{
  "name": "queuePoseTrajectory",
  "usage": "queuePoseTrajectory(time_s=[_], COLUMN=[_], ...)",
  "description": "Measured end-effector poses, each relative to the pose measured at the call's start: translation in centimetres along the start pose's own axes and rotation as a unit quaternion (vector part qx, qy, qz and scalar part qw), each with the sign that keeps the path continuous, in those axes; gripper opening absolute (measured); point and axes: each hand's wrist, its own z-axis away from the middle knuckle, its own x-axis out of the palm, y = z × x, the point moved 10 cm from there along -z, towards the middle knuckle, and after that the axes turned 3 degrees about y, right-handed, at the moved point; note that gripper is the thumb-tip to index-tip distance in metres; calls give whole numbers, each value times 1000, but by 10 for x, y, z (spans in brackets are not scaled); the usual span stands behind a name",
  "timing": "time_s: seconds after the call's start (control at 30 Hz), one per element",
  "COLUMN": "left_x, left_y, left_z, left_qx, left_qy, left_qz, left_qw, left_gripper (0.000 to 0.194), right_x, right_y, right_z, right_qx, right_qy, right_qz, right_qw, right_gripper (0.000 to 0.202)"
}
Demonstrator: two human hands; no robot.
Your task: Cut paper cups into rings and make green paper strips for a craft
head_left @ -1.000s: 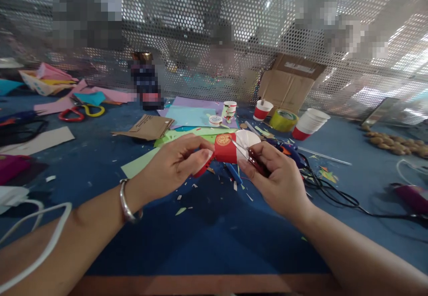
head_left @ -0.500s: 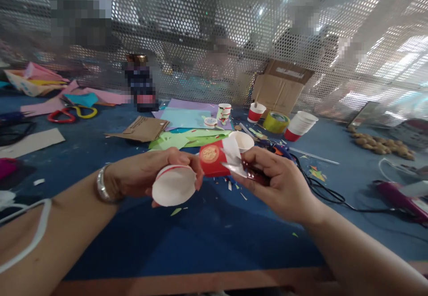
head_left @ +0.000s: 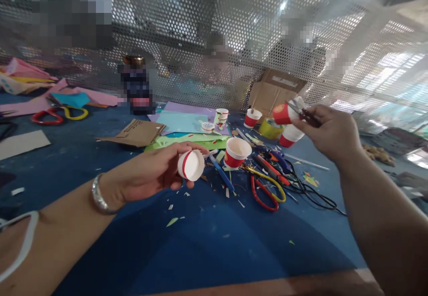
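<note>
My left hand (head_left: pixel 154 171) is closed around a short cut paper cup base (head_left: pixel 193 166), white inside with a red band, its hollow side facing me. Out to the right, my right hand (head_left: pixel 327 129) grips scissors (head_left: pixel 309 117) with dark handles. A red and white cut paper cup piece (head_left: pixel 282 113) is at the blades; whether fingers also pinch it, I cannot tell. That piece is in front of a stack of paper cups (head_left: pixel 290 136). A whole red and white paper cup (head_left: pixel 236 153) stands upright on the table between my hands.
Red-and-yellow-handled scissors (head_left: pixel 267 191), a blue pen (head_left: pixel 221 171) and a black cable (head_left: pixel 317 198) lie near the cup. Behind are coloured paper sheets (head_left: pixel 183 117), folded cardboard (head_left: pixel 135 132), yellow-green tape (head_left: pixel 270 129) and a perforated metal screen (head_left: pixel 187 55). Paper scraps dot the blue table.
My right hand has moved right and away from me with the scissors and the cup piece, apart from my left hand. My left hand has turned the cup base; the standing cup shows fully.
</note>
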Motion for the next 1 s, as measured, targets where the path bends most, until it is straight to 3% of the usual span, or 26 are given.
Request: queuePoseTrajectory(time_s=[0.17, 0.3, 0.4, 0.6, 0.8, 1.0], left_x=[-6, -6, -2, -5, -5, 3], left_y=[-1, 3, 5, 0, 0, -1], left_z=[-2, 1, 3, 1, -4, -1], left_qx=[15, 26, 32, 10, 28, 19], left_qy=[6, 16, 18, 29, 8, -16], left_qz=[-12, -21, -44, -65, -73, -15], left_qw=[1000, 999, 998, 997, 997, 1000], left_gripper=[32, 30, 30, 36, 37, 29], right_x=[-20, -15, -6, 9, 12, 3], right_y=[58, 92, 104, 104, 98, 74], right_z=[-47, -62, -66, -74, -69, -55], right_qx=[65, 79, 74, 47, 44, 81], right_qy=[27, 0, -23, -55, -62, -1], right_qz=[136, 189, 201, 185, 150, 88], right_qw=[988, 979, 976, 980, 986, 993], right_gripper=[22, 26, 23, 10, 12, 16])
